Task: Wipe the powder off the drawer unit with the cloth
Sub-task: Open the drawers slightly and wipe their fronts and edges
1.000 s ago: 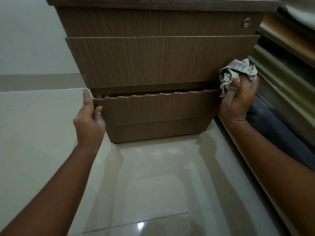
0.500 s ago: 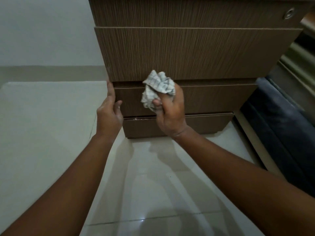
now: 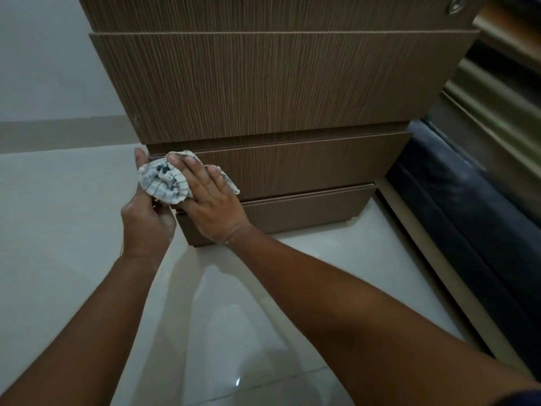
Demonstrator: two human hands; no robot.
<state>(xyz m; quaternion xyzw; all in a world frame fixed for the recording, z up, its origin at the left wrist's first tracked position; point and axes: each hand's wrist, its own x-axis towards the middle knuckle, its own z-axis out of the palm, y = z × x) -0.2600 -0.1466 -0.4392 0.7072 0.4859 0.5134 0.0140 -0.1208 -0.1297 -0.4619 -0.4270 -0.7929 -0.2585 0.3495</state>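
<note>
A brown wood-grain drawer unit (image 3: 292,92) stands on the floor in front of me, its lower drawer front (image 3: 307,168) nearly flush. A crumpled white checked cloth (image 3: 164,180) is pressed against the left end of that drawer front. My right hand (image 3: 210,206) lies flat over the cloth, fingers spread and holding it to the wood. My left hand (image 3: 146,215) is at the unit's left corner, thumb up along the edge, touching the cloth from the left. No powder is visible on the fronts.
Glossy pale floor tiles (image 3: 73,230) spread left and below. A dark blue cushion (image 3: 456,206) lies along the floor right of the unit, with olive and wooden furniture edges (image 3: 503,112) behind it. A round lock (image 3: 455,7) sits at the top drawer's right.
My right hand has carried the cloth from the drawer's right end across to its left end, beside my left hand. The bottom drawer, slightly open a second ago, now looks pushed in.
</note>
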